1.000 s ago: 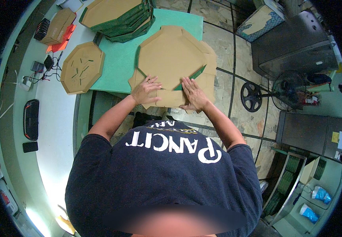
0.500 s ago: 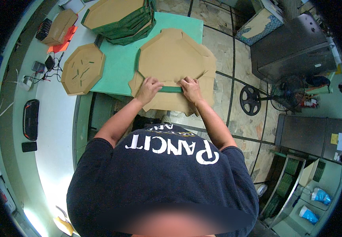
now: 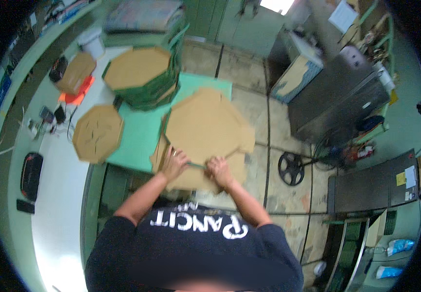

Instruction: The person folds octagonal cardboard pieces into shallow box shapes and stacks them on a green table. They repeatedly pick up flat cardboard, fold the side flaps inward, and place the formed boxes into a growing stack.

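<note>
Seen from above, a person in a dark printed shirt leans over a green counter [image 3: 137, 141] and works on a flat, octagonal brown cardboard box blank [image 3: 205, 129]. The blank lies on the counter's near right part, overhanging its near edge above the tiled floor [image 3: 249, 82]; its broad octagonal panel points away from the person, and its long axis runs from the person's chest outward, tilted slightly right. The left hand [image 3: 174, 165] presses, fingers curled, on the near left edge of the blank. The right hand [image 3: 219, 170] is closed in a grip on the near fold just beside it. A smaller octagonal brown cardboard lid with slits [image 3: 97, 134] lies to the left, apart. A stack of green-edged octagonal cardboard boxes [image 3: 140, 78] stands farther back. A dark metal wheel [image 3: 291, 168] rests on the floor to the right.
</note>
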Tool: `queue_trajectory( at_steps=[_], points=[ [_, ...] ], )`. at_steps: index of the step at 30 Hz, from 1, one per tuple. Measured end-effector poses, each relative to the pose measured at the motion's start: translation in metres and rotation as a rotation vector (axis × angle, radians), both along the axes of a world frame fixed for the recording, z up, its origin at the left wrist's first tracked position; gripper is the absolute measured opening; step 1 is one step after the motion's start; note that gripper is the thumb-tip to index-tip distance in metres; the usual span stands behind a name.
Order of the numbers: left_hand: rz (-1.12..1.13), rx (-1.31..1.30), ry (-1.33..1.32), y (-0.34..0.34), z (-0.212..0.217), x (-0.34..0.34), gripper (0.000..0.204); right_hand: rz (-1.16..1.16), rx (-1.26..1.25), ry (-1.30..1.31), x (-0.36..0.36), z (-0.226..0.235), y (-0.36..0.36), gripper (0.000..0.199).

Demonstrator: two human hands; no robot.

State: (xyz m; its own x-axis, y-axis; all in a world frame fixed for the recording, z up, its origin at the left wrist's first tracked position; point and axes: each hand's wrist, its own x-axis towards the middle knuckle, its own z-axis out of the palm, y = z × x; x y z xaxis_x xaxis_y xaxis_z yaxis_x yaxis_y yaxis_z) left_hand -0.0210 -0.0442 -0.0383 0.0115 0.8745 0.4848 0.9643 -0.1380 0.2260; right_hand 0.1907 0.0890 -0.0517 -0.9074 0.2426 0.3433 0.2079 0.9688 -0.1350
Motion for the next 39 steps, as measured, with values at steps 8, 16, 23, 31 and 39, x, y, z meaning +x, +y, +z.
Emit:
queue_trajectory(
  at_steps=[8, 16, 23, 31, 39],
  points=[
    [0.351, -0.41, -1.957, 0.048, 0.014, 0.041, 0.047, -0.261, 0.104, -0.06, -0.021, 0.046, -0.011, 0.032],
    [0.322, -0.372, -1.6, 0.058, 0.028, -0.04, 0.039, -0.565, 0.428, 0.699, 0.049, 0.181, 0.024, 0.079],
    [0.222, -0.298, -1.544, 0.05, 0.058, -0.045, 0.04, -0.429, -1.042, 0.744, 0.093, 0.211, 0.036, 0.038],
    [0.358, -0.252, -1.254, 0.049, 0.044, -0.044, 0.038, -0.664, -1.028, 0.91, 0.064, 0.163, 0.023, 0.013],
    [-0.206, -0.227, -2.033, 0.024, 0.04, -0.079, 0.027, -0.757, -1.394, 0.975, 0.063, 0.107, 0.038, 0.021]
  ],
)
